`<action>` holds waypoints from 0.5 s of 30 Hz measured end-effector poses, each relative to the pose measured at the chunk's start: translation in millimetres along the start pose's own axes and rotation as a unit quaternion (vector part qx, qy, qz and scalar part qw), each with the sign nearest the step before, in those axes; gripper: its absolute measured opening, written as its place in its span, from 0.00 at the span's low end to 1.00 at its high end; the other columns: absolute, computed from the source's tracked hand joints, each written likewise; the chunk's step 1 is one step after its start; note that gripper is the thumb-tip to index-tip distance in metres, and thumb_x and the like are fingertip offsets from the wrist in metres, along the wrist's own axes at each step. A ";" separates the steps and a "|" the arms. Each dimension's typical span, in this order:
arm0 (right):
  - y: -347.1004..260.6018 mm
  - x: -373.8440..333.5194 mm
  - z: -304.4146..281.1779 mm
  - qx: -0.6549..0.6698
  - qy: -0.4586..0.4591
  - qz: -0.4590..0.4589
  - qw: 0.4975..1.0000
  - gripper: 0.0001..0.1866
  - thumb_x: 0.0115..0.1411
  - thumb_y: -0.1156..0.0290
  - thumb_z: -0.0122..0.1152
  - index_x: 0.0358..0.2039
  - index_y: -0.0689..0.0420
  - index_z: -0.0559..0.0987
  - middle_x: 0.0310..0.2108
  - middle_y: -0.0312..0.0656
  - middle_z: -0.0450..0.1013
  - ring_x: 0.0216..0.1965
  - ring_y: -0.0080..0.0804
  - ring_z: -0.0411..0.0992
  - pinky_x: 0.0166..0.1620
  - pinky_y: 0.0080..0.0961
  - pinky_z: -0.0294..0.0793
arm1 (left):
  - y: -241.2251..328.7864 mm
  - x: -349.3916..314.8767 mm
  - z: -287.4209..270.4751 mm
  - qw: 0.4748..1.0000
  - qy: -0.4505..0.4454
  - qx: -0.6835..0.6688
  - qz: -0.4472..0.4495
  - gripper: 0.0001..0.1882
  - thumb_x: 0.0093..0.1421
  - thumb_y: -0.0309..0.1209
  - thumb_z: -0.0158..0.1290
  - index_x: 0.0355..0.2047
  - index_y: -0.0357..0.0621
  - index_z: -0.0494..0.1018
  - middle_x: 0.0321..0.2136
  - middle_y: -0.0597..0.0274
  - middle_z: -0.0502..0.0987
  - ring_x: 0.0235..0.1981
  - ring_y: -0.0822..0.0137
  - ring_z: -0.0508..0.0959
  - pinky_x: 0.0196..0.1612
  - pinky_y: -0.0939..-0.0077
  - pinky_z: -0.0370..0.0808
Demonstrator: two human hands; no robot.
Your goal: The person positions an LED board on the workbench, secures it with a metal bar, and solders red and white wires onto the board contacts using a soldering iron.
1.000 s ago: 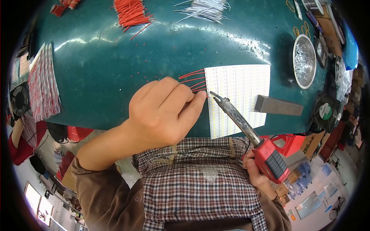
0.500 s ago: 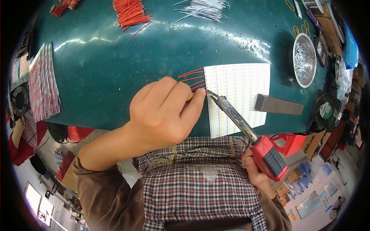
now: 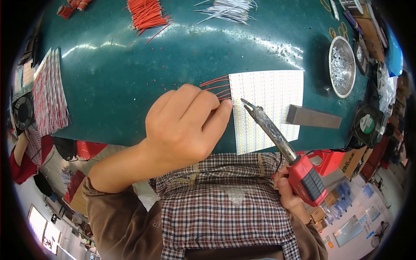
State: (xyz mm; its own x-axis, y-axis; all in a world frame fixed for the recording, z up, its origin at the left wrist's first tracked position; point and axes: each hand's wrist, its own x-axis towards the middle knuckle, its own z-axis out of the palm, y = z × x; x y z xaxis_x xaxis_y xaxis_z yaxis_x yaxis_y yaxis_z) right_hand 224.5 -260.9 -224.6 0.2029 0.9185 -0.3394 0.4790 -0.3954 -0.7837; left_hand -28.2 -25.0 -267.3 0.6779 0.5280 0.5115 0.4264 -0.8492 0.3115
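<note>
Five red wires (image 3: 215, 88) already join the strip panel (image 3: 268, 108) on the desk (image 3: 130, 86); lower rows look unwired. Left hand (image 3: 184, 125) pinches a wire; right hand (image 3: 288, 193) grips the iron (image 3: 277, 138).

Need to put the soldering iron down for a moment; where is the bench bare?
Bare green bench top lies between the stacked strips at left, the red wire pile and the left hand. The right side is crowded: white LED panel, metal bar, round tin, small fan.
</note>
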 end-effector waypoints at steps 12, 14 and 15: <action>-0.9 -4.3 -0.9 0.015 0.002 0.006 1.000 0.09 0.59 0.69 0.70 0.35 0.61 0.83 0.31 0.47 0.80 0.29 0.44 0.79 0.33 0.34 0.78 | 0.0 -5.9 2.0 1.000 0.013 -0.025 0.008 0.20 0.39 0.23 0.65 0.38 0.42 0.87 0.25 0.67 0.76 0.24 0.66 0.74 0.22 0.72 0.66; 0.7 -5.9 -1.1 0.016 -0.001 0.012 1.000 0.10 0.59 0.69 0.70 0.37 0.61 0.84 0.32 0.48 0.80 0.30 0.45 0.80 0.35 0.35 0.79 | 0.1 -5.8 1.7 1.000 0.010 -0.028 0.007 0.20 0.39 0.23 0.65 0.38 0.42 0.87 0.24 0.68 0.75 0.23 0.67 0.73 0.22 0.73 0.65; 2.5 -7.4 -1.4 0.007 -0.001 0.012 1.000 0.11 0.59 0.69 0.71 0.38 0.62 0.84 0.34 0.49 0.80 0.32 0.47 0.81 0.37 0.36 0.80 | -0.2 -5.9 2.3 0.999 0.013 -0.028 0.008 0.20 0.39 0.22 0.65 0.37 0.42 0.87 0.24 0.68 0.75 0.23 0.68 0.73 0.21 0.73 0.65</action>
State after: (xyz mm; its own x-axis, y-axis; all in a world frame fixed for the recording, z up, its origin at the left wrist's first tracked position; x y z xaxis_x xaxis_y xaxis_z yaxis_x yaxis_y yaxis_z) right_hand 225.4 -268.7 -223.2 0.2131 0.9086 -0.3591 0.4624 -0.4176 -0.7822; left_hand -30.8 -27.9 -272.2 0.6680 0.5154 0.5368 0.3816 -0.8565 0.3475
